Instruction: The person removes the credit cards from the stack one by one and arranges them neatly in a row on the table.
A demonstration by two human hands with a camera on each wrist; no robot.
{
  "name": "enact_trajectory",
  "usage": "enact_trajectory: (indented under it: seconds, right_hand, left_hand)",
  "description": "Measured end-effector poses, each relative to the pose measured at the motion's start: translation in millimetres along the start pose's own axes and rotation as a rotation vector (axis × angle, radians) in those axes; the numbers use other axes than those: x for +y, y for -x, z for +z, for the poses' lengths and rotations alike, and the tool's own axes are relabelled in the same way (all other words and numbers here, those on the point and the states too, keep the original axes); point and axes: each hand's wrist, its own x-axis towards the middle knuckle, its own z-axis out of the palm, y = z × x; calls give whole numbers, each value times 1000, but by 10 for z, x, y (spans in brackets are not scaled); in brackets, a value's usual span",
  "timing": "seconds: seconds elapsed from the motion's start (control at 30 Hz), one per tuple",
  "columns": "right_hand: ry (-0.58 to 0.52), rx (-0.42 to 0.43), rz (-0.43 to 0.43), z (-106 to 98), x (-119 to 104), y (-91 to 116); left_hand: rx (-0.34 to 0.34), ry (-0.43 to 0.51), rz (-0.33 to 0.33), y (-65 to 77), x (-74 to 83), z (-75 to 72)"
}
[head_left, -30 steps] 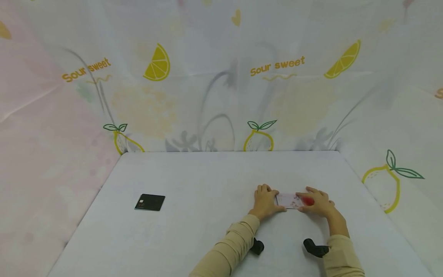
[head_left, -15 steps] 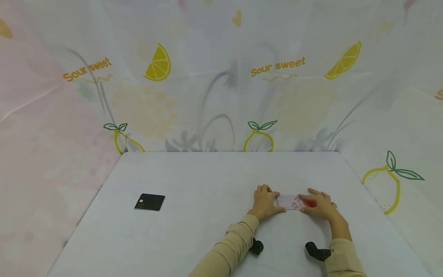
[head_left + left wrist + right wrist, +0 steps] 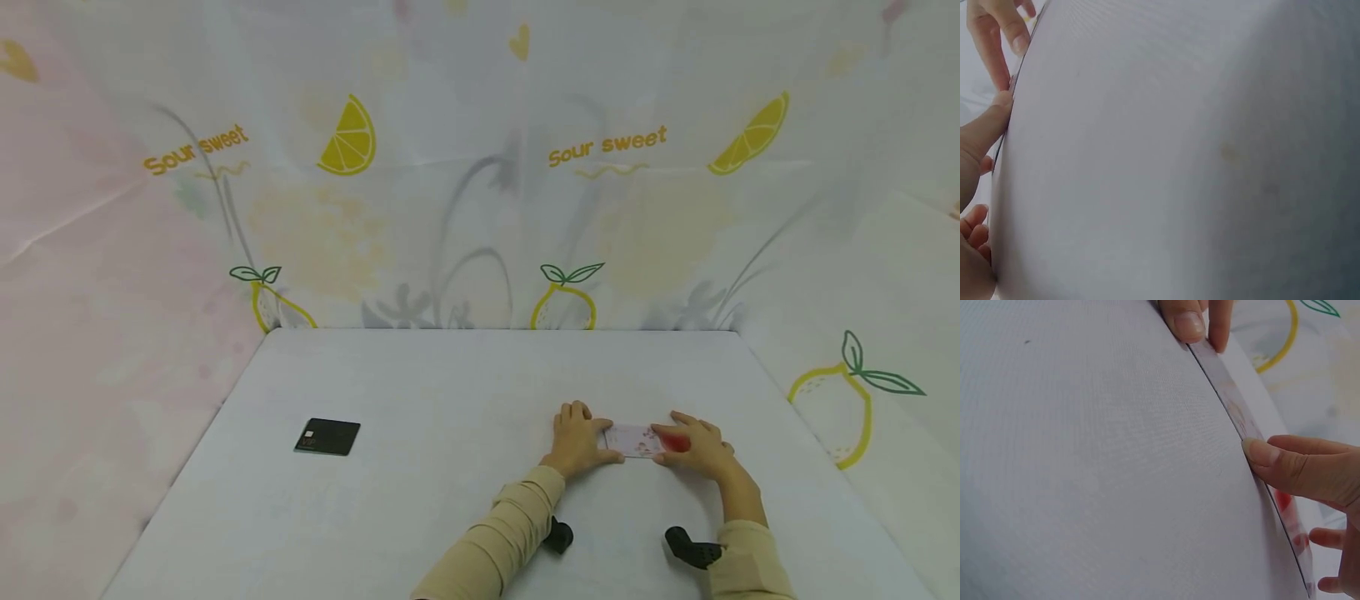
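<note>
A pale pink card (image 3: 632, 440) with small floral marks and a red patch at its right end lies low over or on the white table; I cannot tell if it touches. At its left end, my left hand (image 3: 577, 442) holds it by the far and near edges between forefinger and thumb. My right hand (image 3: 701, 448) pinches the same two edges nearer the red patch, its other fingers spread behind. In the right wrist view, the right thumb (image 3: 1263, 453) presses the card's near edge. The left thumb (image 3: 988, 125) touches that edge in the left wrist view.
A black card (image 3: 327, 437) with a small chip and faint lettering lies flat at the left of the white table (image 3: 450, 500). Black wrist devices (image 3: 692, 550) stick out near both beige sleeves. A printed lemon cloth (image 3: 450, 167) rises behind the table's far edge.
My right hand has shifted slightly to the right along the card. The left hand keeps its hold. The whole head view has drifted a little; the black card has stayed in place.
</note>
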Motion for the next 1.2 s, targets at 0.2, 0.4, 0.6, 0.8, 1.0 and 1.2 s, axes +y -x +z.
enact_trajectory:
  seconds: [0.2, 0.4, 0.6, 0.8, 1.0, 1.2]
  right_hand:
    - [11, 2, 1, -19, -9, -1]
    - [15, -4, 6, -28, -10, -7]
    - [11, -12, 13, -23, -20, -4]
    - [3, -8, 13, -24, -35, 5]
    - [-5, -3, 14, -10, -22, 1]
    - [-9, -6, 11, -2, -11, 6]
  left_hand:
    - [-39, 40, 22, 5, -12, -42]
    - [-11, 67, 10, 1, -12, -25]
    - [13, 66, 4, -1, -5, -12]
    - [3, 69, 4, 5, -8, -26]
    - [0, 74, 6, 5, -18, -15]
    - [-23, 78, 11, 5, -30, -7]
